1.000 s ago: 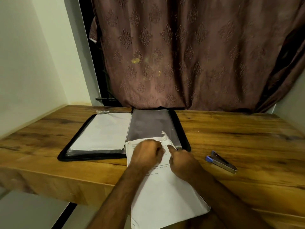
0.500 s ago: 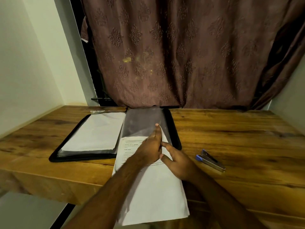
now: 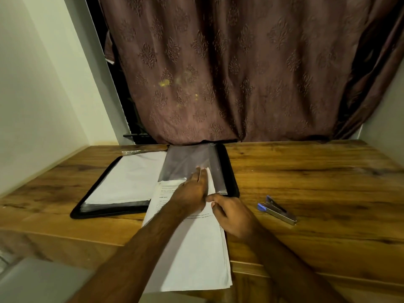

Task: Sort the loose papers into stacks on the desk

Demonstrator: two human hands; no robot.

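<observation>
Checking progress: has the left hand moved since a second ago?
Yes. The left hand has slid away from the person, its fingers now flat on the open black folder's clear sleeve.

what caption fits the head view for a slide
Left hand flat on printed papers at an open black folder, right hand beside; stapler on wooden desk.

Both forearms are bare to the frame's lower edge, no sleeves showing. The left hand and right hand wear no gloves, rings or watch.
</observation>
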